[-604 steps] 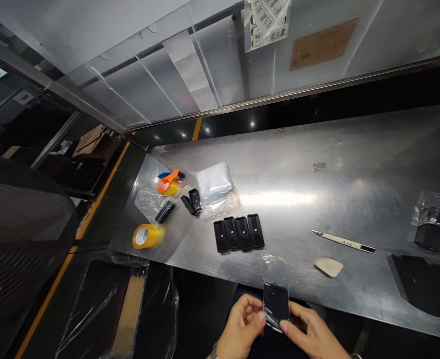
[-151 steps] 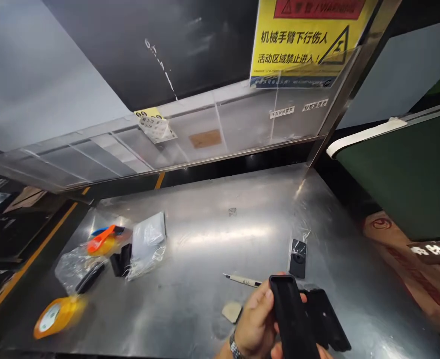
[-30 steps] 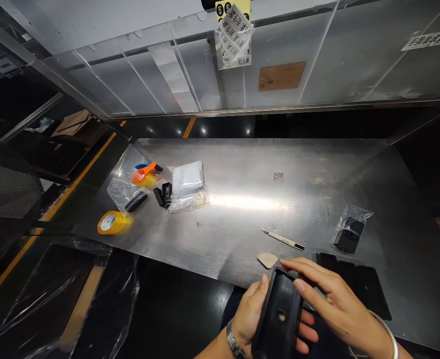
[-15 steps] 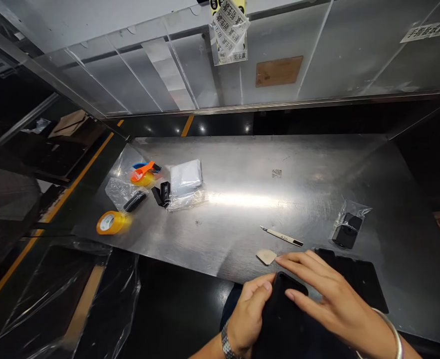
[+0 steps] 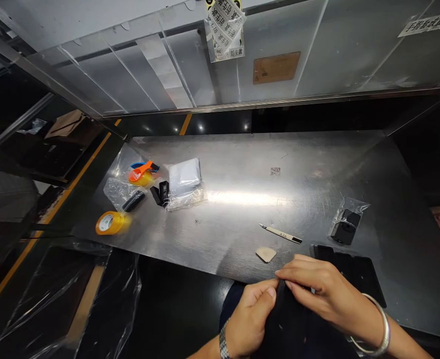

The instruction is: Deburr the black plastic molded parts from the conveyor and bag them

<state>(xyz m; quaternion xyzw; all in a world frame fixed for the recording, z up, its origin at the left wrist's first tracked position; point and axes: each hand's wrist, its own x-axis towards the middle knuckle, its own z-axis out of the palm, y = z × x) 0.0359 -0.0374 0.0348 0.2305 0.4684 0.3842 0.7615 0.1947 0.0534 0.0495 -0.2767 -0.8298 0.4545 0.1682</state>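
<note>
My left hand pinches the edge of a black moulded case between thumb and fingers near the table's front edge. At its upper end, the thumb and fingertips of my right hand close on the same case. Its lower part blends into dark clothing, so its outline there is unclear. Just beyond my hands lies a small beige wedge-shaped piece. A slim pen-like tool with a pointed metal tip, marked A26, rests behind it. Partly behind my right hand is a black tray-like piece.
A clear bag with a black part lies at the right. At the left are a yellow tape roll, an orange tape dispenser, small black parts and a stack of white bags. A plastic-lined box stands below left.
My right hand has closed from spread fingers to a pinch on the case's upper end. The case has turned, so its hollow corner no longer shows.
</note>
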